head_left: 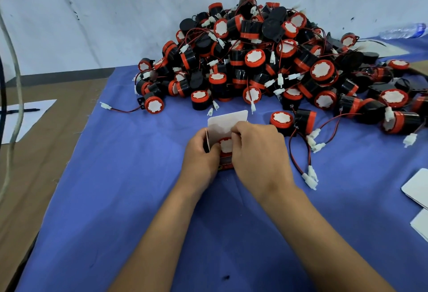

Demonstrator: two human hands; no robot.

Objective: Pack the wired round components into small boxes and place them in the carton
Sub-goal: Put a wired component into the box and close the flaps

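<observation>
A small red box [225, 163] with its white lid flap [228, 119] standing up sits at the middle of the blue cloth. A round component [225, 144] with a red rim and white face shows in the box's open top. My left hand [201, 152] grips the box's left side. My right hand [257, 152] covers the right side, its fingertips on the component. A big pile of black-and-red wired round components [266, 60] lies behind. No carton is in sight.
Loose components with red-black wires and white plugs [310, 176] lie right of my hands. White flat box blanks [416, 190] sit at the right edge. Paper with a pen [23, 113] and a hanging cable [14, 83] are at left. A plastic bottle [405, 30] lies far right.
</observation>
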